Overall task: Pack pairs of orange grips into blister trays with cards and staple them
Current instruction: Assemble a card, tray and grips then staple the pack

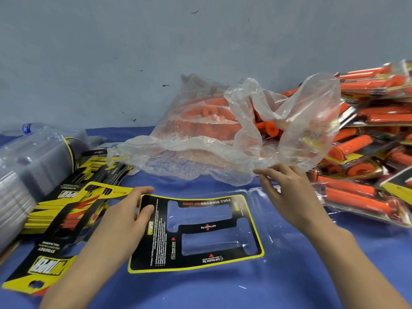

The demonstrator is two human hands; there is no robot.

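The black, yellow-edged printed card lies flat in the clear plastic blister tray on the blue cloth. Both look light and bendy, best held by their edges. The left hand rests straight fingers on the card's left edge. The right hand, loose and empty, reaches the crumpled clear plastic bag of loose orange rubber grips, probably soft and non-slip. Finished packs are piled to the right.
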